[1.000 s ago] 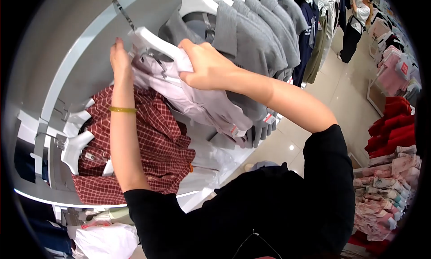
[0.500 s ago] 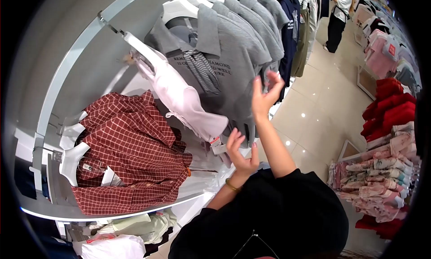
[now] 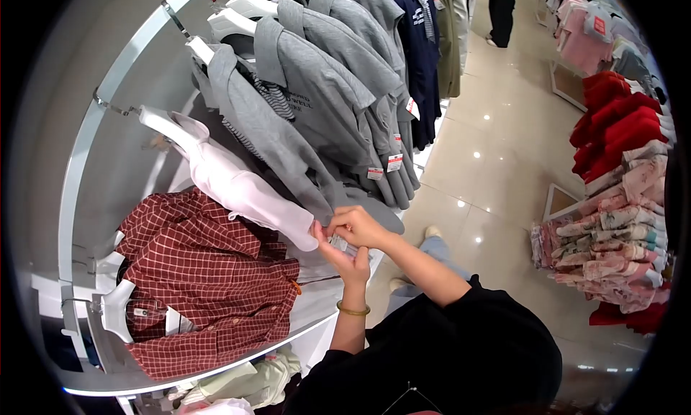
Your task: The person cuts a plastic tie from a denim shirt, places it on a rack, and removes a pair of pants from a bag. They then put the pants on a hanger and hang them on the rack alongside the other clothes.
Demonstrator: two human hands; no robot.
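Observation:
A pale pink garment [image 3: 241,190] hangs on a white hanger from the curved rail, its lower end reaching my hands. My left hand [image 3: 347,260], with a bracelet at the wrist, is palm up, its fingers by the pink hem and its thumb raised. A small whitish price tag [image 3: 342,244] lies in it. Just above, my right hand [image 3: 362,228] has its fingers curled in a pinch over the tag; what the fingertips grip is hidden. Grey collared garments [image 3: 277,116] hang right behind, the nearest one's lower edge close to my right fingers.
Red checked shirts [image 3: 209,271] hang at lower left on the curved white rail [image 3: 86,141]. Folded clothes [image 3: 248,386] lie below. Across the tiled aisle [image 3: 497,177] stand red garments [image 3: 619,127] and floral ones [image 3: 612,235]. A person's dark trousers [image 3: 501,17] show at the far end.
Both hands, apart and open before, have come together at the pink garment's lower end, around the tag. The view has shifted, and the front grey garment now hangs apart from the others.

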